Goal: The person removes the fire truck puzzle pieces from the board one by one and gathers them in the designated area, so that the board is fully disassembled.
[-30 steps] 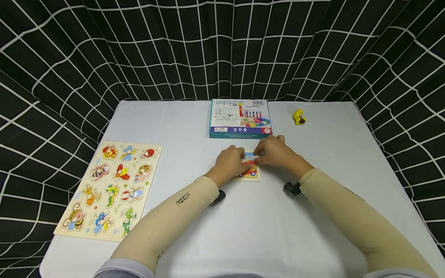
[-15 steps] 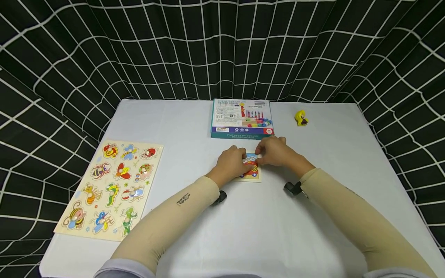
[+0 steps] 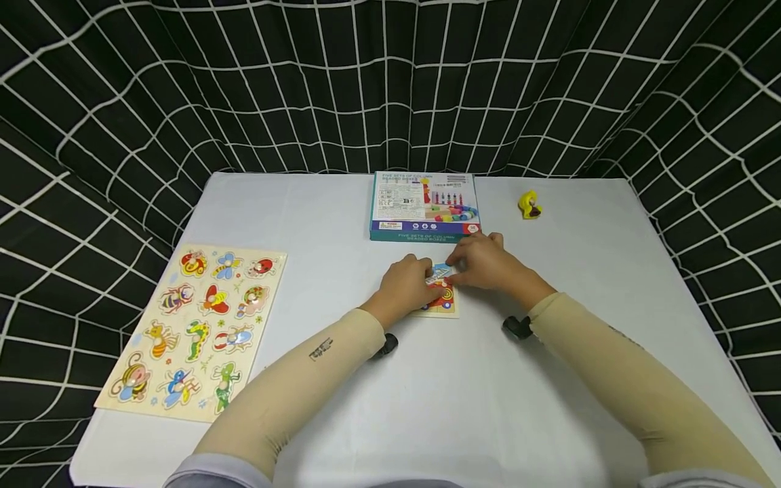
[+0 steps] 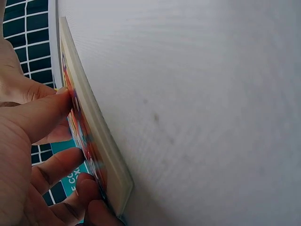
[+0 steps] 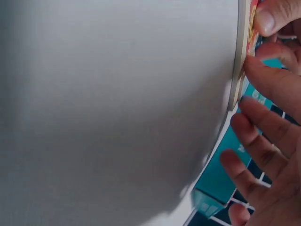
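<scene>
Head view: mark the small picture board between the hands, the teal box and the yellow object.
Small picture board [image 3: 448, 302]: head view, red part of its picture.
Teal box [image 3: 419, 207]: head view, printed top face.
Yellow object [image 3: 528, 203]: head view, its middle.

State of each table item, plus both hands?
Small thin cream board with red vehicle picture: lying flat, partly hidden.
Left hand: bent, thumb on that board; grip unclear.
Right hand: thumb at that board's edge; grip unclear.
Large rectangular cream board with insect shapes: lying flat, twelve insects showing.
Teal-and-white rectangular printed box: lying flat, looks closed.
Small yellow object with dark patch: lying apart, details unclear.
</scene>
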Action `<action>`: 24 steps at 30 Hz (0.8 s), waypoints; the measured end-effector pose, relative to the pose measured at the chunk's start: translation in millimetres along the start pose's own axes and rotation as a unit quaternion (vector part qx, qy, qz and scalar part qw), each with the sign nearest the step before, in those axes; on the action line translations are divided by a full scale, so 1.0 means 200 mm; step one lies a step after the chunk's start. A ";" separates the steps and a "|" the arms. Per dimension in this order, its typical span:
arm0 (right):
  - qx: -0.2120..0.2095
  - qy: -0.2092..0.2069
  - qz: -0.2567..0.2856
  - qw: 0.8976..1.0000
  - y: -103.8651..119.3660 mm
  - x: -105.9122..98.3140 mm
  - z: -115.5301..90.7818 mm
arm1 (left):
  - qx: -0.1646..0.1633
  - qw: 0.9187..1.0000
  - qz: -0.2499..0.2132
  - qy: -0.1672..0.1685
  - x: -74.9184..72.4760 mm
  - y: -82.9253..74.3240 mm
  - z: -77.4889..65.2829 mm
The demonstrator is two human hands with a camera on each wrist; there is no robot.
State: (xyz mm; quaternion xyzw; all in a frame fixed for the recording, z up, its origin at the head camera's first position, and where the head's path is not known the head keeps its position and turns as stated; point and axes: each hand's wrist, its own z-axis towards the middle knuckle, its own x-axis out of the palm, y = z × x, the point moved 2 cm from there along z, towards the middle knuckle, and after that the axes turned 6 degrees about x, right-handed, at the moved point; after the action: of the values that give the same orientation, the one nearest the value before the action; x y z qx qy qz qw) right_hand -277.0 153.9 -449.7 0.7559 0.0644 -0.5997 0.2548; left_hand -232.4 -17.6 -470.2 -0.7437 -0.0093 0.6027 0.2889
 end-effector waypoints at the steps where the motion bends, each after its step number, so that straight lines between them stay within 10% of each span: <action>1: -0.003 0.004 0.000 1.000 -0.01 0.00 0.00 | 0.000 1.000 -0.001 0.001 0.00 0.00 0.00; 11: -0.014 0.011 0.055 0.998 -0.13 -0.03 0.00 | -0.002 1.000 -0.008 -0.005 -0.01 -0.01 0.00; 24: 0.112 -0.004 0.072 0.991 -0.66 -0.14 -0.36 | -0.012 0.998 -0.058 0.009 -0.01 -0.01 -0.01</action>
State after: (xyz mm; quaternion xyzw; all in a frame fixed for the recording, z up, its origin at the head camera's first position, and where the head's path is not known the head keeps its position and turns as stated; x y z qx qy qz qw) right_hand -275.4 307.2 -454.1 0.7802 -0.0584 -0.5860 0.2108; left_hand -230.7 -18.0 -467.4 -0.7506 -0.0573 0.5781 0.3147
